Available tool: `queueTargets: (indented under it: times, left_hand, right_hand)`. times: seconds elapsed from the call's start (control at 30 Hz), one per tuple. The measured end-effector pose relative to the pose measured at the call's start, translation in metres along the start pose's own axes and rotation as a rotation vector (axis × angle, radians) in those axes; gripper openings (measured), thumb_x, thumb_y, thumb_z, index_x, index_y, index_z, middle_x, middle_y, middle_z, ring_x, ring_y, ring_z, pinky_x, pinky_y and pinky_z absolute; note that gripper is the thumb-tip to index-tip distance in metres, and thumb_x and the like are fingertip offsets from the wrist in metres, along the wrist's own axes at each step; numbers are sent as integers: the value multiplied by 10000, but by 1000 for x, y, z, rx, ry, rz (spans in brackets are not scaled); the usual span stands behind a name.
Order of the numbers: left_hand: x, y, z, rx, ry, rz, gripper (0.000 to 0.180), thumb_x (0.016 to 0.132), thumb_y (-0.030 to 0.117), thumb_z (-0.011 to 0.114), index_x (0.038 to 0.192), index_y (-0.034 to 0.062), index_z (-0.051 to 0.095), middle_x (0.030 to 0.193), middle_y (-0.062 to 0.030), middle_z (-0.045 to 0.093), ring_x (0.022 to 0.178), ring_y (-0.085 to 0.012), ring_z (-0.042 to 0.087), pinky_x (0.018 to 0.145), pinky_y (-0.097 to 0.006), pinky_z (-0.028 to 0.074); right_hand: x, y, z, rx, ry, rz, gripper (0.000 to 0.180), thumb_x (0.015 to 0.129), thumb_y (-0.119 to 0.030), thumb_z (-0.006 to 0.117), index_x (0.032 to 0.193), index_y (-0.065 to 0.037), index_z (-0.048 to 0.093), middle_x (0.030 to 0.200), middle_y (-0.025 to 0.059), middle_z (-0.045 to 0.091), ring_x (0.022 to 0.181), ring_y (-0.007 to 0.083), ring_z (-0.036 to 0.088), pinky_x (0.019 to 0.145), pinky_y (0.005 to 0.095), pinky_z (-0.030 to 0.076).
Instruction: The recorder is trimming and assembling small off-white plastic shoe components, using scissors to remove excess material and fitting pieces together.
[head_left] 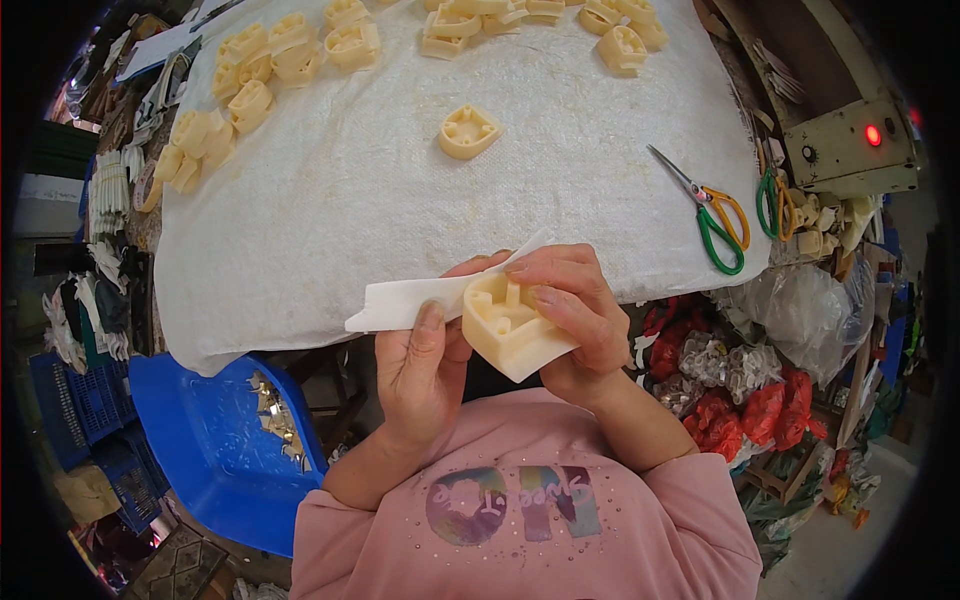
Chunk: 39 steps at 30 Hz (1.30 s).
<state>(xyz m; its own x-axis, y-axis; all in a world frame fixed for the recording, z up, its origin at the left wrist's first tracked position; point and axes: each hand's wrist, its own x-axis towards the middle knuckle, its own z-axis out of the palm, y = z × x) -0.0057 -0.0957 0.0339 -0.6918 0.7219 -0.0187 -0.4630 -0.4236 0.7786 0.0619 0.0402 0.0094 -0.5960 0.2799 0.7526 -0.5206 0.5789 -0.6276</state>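
1. The cream moulded piece (497,343) is held in both hands above the wearer's lap, just off the near edge of the worktop, its hollow, post-filled side tipped into view, perhaps so that the walls can be handled all round.
2. The white strip (402,301) meets the piece's left side, one end jutting left (whether it is stuck on, the fingers hide).
3. The left grip (415,370) is pinched on the strip, thumb in front, probably to keep it taut and lined up.
4. The right grip (578,315) is closed about the piece's right side, fingers over its rim, seemingly steadying it against the left hand's pull.
5. On the sheet-covered worktop (340,190), a single cream piece (468,132) sits apart, likely within easy reach; the cream clusters (293,45) along the far side leave working room.
6. The scissors (702,196) lie to the right, handles toward the wearer, presumably for quick pickup.
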Motion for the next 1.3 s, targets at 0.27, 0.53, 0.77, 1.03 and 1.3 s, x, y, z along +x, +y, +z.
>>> queueTargets:
  times: [0.27, 0.53, 0.77, 1.03, 1.3]
  left_hand:
    - [-1, -2, 7, 55, 46, -11, 425, 1002, 175, 292, 1309, -115, 336, 1325, -256, 437, 1234, -292, 467, 1018, -377, 417]
    - [-2, -6, 4, 146, 95, -51, 453, 1012, 212, 299, 1328, -110, 333, 1332, -223, 430, 1222, -250, 467, 1007, -353, 422]
    - [1, 1, -13, 428, 251, 85, 346, 997, 164, 399, 1098, -122, 567, 1045, -185, 636, 957, -211, 630, 844, -318, 528]
    - [-2, -9, -16, 469, 216, -25, 288, 981, 143, 453, 1096, -70, 609, 1001, -117, 658, 911, -142, 621, 815, -272, 523]
    - [-4, -14, -11, 481, 193, -157, 306, 985, 172, 465, 1151, -43, 606, 1011, -93, 653, 918, -113, 601, 824, -252, 508]
  right_hand:
    - [-1, 4, 5, -82, 44, -15, 585, 543, 124, 573, 1100, -55, 568, 1074, 145, 595, 892, 306, 562, 723, 372, 482]
    - [-3, 13, 1, -291, 19, -21, 561, 581, 45, 646, 1116, -105, 565, 1004, 82, 629, 785, 254, 501, 715, 364, 387]
    - [2, 0, -11, -382, -137, 14, 586, 583, -62, 691, 1143, -186, 569, 936, 33, 582, 792, 235, 462, 737, 407, 280]
    - [5, -15, -20, -612, -495, 97, 470, 627, -55, 631, 1054, -245, 581, 786, 35, 427, 742, 220, 438, 699, 419, 231]
    - [-3, -13, -23, -639, -627, 127, 384, 652, -62, 636, 1011, -171, 556, 802, 56, 445, 780, 233, 452, 717, 430, 263]
